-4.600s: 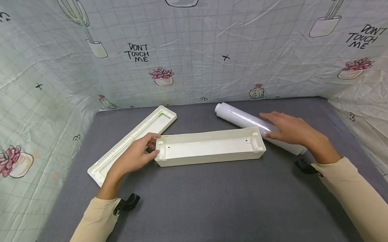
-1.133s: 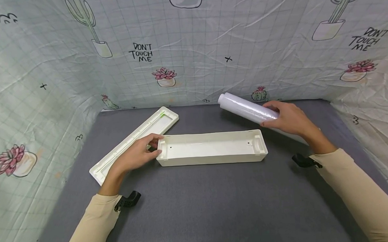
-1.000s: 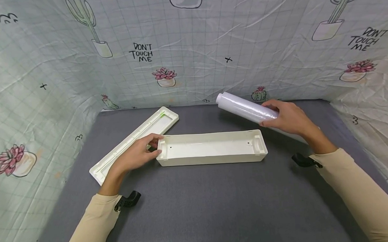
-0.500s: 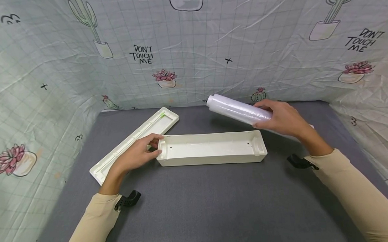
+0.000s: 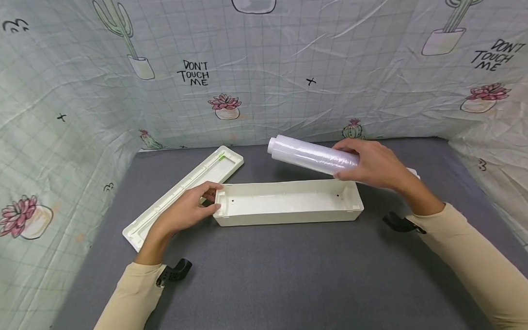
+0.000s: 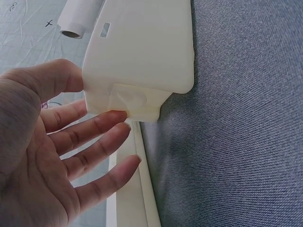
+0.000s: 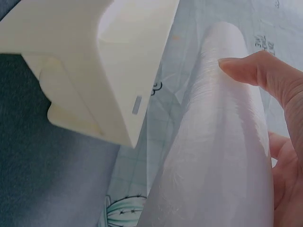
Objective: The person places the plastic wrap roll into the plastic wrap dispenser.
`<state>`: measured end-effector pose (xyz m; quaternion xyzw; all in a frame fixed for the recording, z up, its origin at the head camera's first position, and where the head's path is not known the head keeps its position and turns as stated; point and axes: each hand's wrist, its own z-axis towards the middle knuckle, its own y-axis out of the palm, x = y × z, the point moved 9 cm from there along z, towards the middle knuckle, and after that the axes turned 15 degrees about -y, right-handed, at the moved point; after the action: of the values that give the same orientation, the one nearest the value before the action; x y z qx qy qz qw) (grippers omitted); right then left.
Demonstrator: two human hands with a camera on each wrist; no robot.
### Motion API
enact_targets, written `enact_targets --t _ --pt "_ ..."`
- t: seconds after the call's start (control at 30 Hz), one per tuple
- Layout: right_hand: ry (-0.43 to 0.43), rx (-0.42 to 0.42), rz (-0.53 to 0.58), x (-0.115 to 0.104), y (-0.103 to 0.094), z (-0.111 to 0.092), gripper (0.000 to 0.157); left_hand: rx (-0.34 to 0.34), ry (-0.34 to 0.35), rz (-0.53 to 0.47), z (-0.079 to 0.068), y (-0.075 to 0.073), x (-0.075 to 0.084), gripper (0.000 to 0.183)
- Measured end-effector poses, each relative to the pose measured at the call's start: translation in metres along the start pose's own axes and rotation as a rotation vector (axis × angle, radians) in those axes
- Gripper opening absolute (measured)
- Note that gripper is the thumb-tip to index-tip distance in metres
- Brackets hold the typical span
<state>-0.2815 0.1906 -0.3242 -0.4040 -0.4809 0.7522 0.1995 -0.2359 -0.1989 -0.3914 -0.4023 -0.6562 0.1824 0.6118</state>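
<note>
A long white plastic box (image 5: 287,217), open at the top, sits on the grey cloth. At its left end my left hand (image 5: 184,206) holds the box, thumb and index finger at the corner; in the left wrist view the other fingers (image 6: 94,153) are spread, one touching the end wall. Just behind the box's right half, a roll of cling film (image 5: 311,153) hangs tilted in the air, its left end higher. Thumb and fingers of my right hand (image 5: 368,164) grip it around the middle. The right wrist view shows the thumb (image 7: 246,68) across the shiny film.
A long white lid (image 5: 203,174) with a green strip lies slanted behind and left of my left hand, partly hidden by it. A patterned cloth wall (image 5: 260,68) rises behind and at both sides of the grey tabletop (image 5: 272,281).
My right hand has taken hold of the cling film roll, lifted it off the cloth and carried it left towards the box. The left hand stays at the box's left end.
</note>
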Motion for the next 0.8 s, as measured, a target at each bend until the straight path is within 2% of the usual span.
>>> enact_targets --t 0.8 --pt "-0.097 -0.029 -0.005 -0.026 0.02 0.02 0.056 -0.023 -0.023 -0.035 0.003 0.0 0.0 0.049"
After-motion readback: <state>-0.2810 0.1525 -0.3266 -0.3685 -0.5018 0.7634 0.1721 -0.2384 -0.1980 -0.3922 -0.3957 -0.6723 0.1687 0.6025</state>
